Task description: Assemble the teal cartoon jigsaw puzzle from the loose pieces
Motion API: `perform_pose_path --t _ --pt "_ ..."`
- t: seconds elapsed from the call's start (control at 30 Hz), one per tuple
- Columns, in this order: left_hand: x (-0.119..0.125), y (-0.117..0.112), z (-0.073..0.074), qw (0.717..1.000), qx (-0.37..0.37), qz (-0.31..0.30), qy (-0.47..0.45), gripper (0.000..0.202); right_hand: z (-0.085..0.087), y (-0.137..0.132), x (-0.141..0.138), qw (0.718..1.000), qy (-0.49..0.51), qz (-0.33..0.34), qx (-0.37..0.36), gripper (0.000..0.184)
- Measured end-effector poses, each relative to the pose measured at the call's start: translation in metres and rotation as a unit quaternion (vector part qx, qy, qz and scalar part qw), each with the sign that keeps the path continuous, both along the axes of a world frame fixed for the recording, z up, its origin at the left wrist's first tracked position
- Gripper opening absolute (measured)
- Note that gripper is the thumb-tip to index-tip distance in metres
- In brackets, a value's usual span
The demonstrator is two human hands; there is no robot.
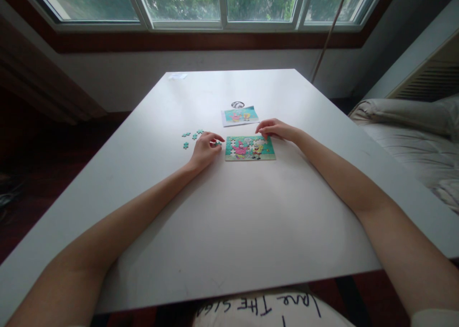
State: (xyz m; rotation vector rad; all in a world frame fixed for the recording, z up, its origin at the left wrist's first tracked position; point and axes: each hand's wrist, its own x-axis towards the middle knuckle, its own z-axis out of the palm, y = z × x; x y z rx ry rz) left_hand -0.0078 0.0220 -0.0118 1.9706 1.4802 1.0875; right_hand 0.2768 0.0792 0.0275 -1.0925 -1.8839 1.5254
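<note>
While two hands (205, 151) curl by one puzzle (241, 149), grip unclear, one picture sheet (239, 116) lies beyond.

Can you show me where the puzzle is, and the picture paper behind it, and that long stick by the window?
Puzzle (250, 148): head view, about the middle of its board.
Picture paper (240, 116): head view, the middle of its printed side.
Long stick (329, 37): head view, about halfway along it.

Daylight enters through a 4-pane window (222, 11) above a shadowed wall (201, 59); a white counter (233, 231) stands over dark reddish floor (68, 145), with pale bedding (401, 136) at right.
</note>
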Motion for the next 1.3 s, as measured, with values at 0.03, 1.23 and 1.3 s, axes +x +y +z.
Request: perform_pose_path --t 0.03,1.23,1.3 --pt "0.0003 -0.0003 0.0006 1.000 0.000 0.001 0.000 0.025 -0.0002 0.0002 0.0002 1.000 0.000 0.001 0.000 0.024" --pt "0.0006 0.0016 -0.0012 1.000 0.010 -0.007 0.000 0.018 -0.0018 0.0026 0.0013 1.000 -0.005 0.006 0.009 0.027" --pt "0.0002 0.0011 -0.0011 1.000 0.006 -0.010 0.002 0.019 -0.0020 0.0028 0.0014 1.000 -0.006 0.005 0.010 0.026"
